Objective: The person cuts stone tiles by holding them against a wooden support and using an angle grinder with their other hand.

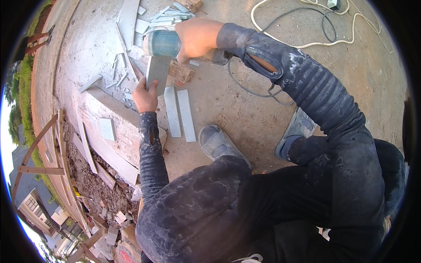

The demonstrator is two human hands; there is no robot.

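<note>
My right hand is closed around a dusty teal corded power tool, a grinder or tile cutter by its shape; its blade cannot be made out. Just below the tool, a grey tile piece is pinched at its lower left edge between the thumb and fingers of my left hand. The tool's body overlaps the tile's far end. A small wooden or brick block lies against the tile's right side. Two pale tile strips lie side by side on the ground nearer to me.
Thin tile offcuts are heaped beyond the tool. A white cable and a dark cable loop at the upper right. My sandalled foot stands near the strips. Rubble and wooden boards lie left; another person's legs show far left.
</note>
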